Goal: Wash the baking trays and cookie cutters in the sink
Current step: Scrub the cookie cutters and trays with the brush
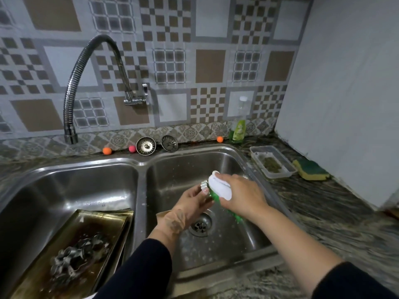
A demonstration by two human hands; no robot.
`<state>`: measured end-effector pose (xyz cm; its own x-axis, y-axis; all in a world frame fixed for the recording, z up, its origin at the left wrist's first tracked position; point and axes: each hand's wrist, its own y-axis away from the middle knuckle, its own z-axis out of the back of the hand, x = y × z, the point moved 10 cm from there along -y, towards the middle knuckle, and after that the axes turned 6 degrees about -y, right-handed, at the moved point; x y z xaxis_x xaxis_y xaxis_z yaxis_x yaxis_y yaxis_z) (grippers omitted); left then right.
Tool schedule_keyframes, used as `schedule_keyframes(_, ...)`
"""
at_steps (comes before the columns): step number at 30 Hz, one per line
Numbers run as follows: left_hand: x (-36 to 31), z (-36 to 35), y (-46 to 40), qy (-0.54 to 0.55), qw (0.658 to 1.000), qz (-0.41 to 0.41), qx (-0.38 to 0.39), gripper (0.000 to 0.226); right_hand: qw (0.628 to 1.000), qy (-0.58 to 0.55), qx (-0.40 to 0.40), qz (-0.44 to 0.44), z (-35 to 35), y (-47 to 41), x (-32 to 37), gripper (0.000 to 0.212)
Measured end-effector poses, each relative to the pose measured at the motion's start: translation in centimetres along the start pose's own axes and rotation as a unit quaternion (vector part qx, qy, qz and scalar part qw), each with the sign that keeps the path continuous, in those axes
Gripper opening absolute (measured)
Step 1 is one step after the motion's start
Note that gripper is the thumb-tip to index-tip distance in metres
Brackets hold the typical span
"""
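Both arms wear dark sleeves [140, 268] pushed back from the wrists. Left hand [190, 203] and wrist bear a patterned marking.

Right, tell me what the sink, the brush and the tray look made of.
Sink: stainless steel, brushed, with soft grey reflections. Brush in the right hand: likely plastic, with a smooth white back and green bristles. Tray: metal, brassy and dulled, with dark burnt-looking staining.

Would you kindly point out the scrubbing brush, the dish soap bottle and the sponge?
scrubbing brush [220, 188]: head view, on its white back.
dish soap bottle [238, 130]: head view, on its green label.
sponge [311, 170]: head view, on its green top.
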<state>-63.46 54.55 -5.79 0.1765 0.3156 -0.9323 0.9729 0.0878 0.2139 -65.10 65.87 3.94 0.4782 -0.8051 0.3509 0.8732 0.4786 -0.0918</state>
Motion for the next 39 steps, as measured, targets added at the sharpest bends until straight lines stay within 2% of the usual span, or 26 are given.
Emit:
schedule_keyframes(3,0.3,-1.5,-0.8,-0.012,1.0,0.006,-0.024,0.015,0.999,-0.008,0.053,0.009,-0.1,0.4,-1.8,0.072)
schedule_keyframes(7,1.5,-5.8,-2.3,-0.055,0.998,0.014,-0.032,0.021,1.0,0.021,0.005,-0.005,1.6,0.6,-5.8,0.07)
schedule_keyframes(11,2.9,-7.4,-3.4,-0.103,0.99,0.028,-0.093,0.034,0.998,0.025,0.061,-0.009,1.1,1.8,-9.9,0.067)
schedule_keyframes(13,3.0,-7.3,-3.7,-0.114,0.984,0.023,-0.133,0.034,0.998,0.03,0.041,-0.036,2.7,1.6,-13.2,0.066)
schedule_keyframes(17,3.0,-8.0,-4.5,-0.282,0.951,0.004,-0.127,0.045,0.992,-0.021,0.002,-0.123,4.1,1.4,-19.3,0.071)
schedule_keyframes(19,2.9,-8.5,-4.1,-0.372,0.92,-0.002,-0.126,0.043,0.987,-0.037,0.02,-0.152,3.2,1.7,-20.9,0.072)
schedule_keyframes(21,2.8,-8.7,-3.8,-0.406,0.904,-0.007,-0.134,0.043,0.985,-0.042,0.037,-0.162,2.3,1.9,-21.7,0.073)
schedule_keyframes(24,2.7,-9.0,-3.5,-0.429,0.893,-0.009,-0.134,0.047,0.984,-0.037,0.064,-0.161,2.2,1.9,-21.5,0.074)
schedule_keyframes(27,2.0,-8.8,-3.2,-0.446,0.883,-0.009,-0.144,0.049,0.984,0.063,0.063,-0.157,3.4,1.8,-20.5,0.066)
schedule_keyframes(29,1.0,-8.5,-2.7,-0.454,0.877,-0.021,-0.155,0.048,0.983,0.122,0.04,-0.129,4.3,1.4,-18.8,0.06)
schedule_keyframes(31,0.1,-7.8,-1.8,-0.474,0.865,-0.029,-0.162,0.047,0.988,0.126,0.038,-0.085,4.2,0.7,-16.3,0.058)
schedule_keyframes(35,-2.0,-3.9,1.4,-0.508,0.835,-0.04,-0.207,0.046,0.988,0.089,0.126,-0.004,0.0,-0.3,-10.1,0.05)
schedule_keyframes(39,-3.7,2.7,6.4,-0.505,0.816,-0.028,-0.28,0.041,0.972,0.105,0.197,0.074,-5.6,-0.2,-2.7,0.052)
